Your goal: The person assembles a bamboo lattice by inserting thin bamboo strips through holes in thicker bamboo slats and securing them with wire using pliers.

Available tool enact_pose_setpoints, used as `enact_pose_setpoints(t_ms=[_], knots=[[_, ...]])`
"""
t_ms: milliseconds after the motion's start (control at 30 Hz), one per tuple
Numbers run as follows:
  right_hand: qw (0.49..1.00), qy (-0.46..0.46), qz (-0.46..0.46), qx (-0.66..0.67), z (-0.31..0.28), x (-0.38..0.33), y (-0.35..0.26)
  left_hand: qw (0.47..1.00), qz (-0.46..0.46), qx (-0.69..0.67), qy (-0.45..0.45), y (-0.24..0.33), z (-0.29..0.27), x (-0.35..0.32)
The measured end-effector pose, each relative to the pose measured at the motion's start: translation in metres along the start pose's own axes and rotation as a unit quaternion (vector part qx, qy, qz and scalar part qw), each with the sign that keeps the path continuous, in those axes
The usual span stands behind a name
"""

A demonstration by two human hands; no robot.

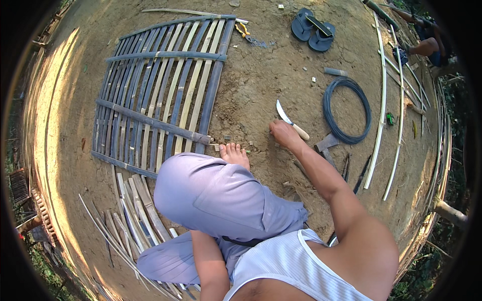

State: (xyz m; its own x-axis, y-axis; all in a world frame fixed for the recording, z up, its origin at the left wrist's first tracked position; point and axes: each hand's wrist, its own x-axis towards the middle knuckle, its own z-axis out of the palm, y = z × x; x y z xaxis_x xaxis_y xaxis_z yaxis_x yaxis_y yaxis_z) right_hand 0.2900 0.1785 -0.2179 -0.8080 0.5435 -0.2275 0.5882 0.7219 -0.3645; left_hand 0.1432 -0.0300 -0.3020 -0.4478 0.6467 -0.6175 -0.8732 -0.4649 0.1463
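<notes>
My right hand [282,132] is low over the dirt with its fingers curled closed. What they hold, if anything, is hidden. Just beyond it lies a knife with a curved blade [282,110] and a pale handle; the hand appears beside the handle, not around it. My left forearm [207,266] passes behind my bent leg, so the left hand is out of sight. A slatted bamboo panel [161,55] rests on the ground to the left, close to my bare foot [235,153]. Right of the knife are a coil of dark wire [327,113] and a metal tool head [327,142].
Orange-handled pliers [243,30] lie by the panel's far corner, near small wire pieces [263,44]. Dark flip-flops [321,41] are farther off. Bamboo strips [143,205] pile at left; long pale strips [380,100] lie right. Another person's leg [426,47] shows far right.
</notes>
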Motion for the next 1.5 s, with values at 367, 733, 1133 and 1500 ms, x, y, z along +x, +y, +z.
enact_pose_setpoints(t_ms=[367, 733, 1133, 1500], knots=[[0.973, 0.049, -0.004, 0.224, 0.003, 0.012, -0.079, 0.972, -0.111, 0.192, 0.076, 0.087, 0.028, -0.016], [0.940, 0.121, -0.297, 0.119, 0.011, 0.034, -0.213, 0.990, -0.100, 0.088, 0.043, 0.131, -0.007, -0.004], [0.965, 0.127, 0.186, 0.135, 0.026, 0.058, -0.115, 0.991, -0.108, 0.038, 0.073, 0.138, -0.023, -0.023], [0.965, 0.097, 0.222, 0.104, 0.034, 0.061, -0.116, 0.987, -0.103, 0.055, 0.113, 0.137, -0.025, -0.022]])
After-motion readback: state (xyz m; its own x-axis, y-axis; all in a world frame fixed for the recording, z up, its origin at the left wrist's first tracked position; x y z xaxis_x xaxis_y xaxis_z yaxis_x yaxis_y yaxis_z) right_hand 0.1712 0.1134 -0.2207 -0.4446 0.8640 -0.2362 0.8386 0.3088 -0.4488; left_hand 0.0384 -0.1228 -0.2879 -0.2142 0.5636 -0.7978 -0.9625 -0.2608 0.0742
